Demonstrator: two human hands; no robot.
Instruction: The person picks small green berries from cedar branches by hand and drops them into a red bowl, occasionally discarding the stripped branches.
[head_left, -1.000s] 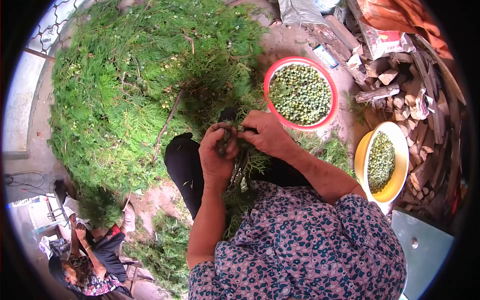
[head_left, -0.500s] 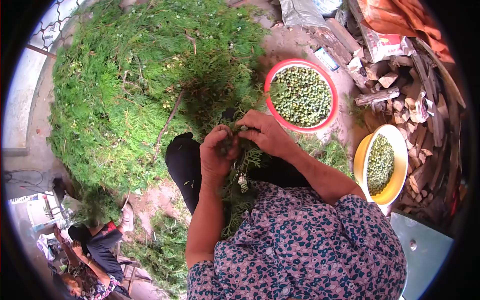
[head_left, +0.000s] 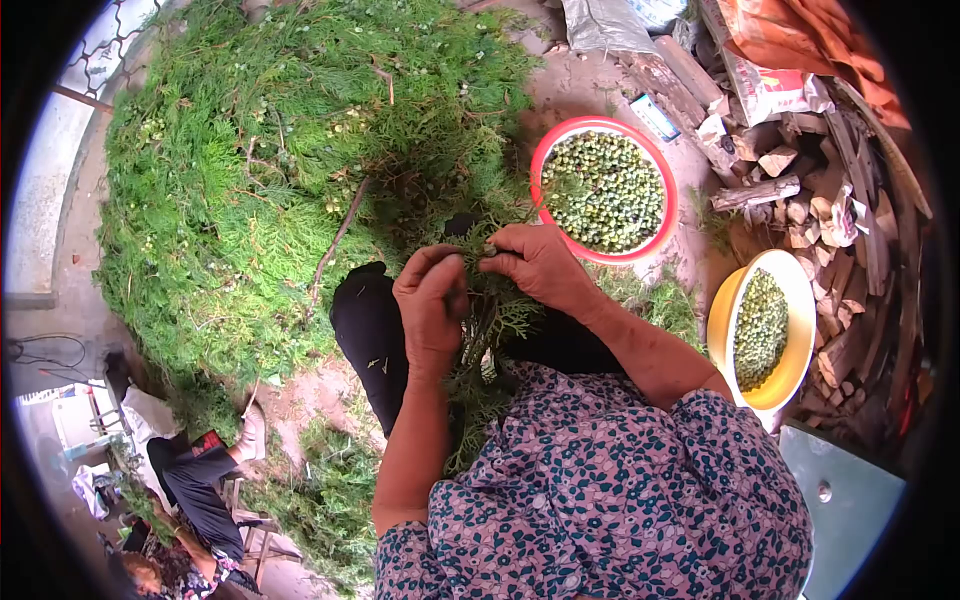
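My left hand (head_left: 432,300) is closed, its fingers curled at the edge of a leafy evergreen branch (head_left: 512,315) that lies across my lap. What sits inside its palm is hidden. Thumb and fingertips of my right hand (head_left: 540,265) pinch a small green cone (head_left: 489,250) on the branch, close to the left fingertips. Beyond the right hand, a red-rimmed basin (head_left: 672,205) holds many small green cones. A yellow basin (head_left: 803,345) with more cones stands to the right of my right forearm.
A big heap of cut evergreen branches (head_left: 250,200) spreads ahead and left. Stacked firewood (head_left: 800,210) lines the right side, with an orange cloth (head_left: 810,40) above it. Another person (head_left: 195,500) sits at lower left with greenery in hand. A grey-green panel (head_left: 845,510) stands at lower right.
My left hand has turned, so its back and curled fingers show instead of the palm side. My right hand stays near the same spot, pinching. The other person now holds a green sprig.
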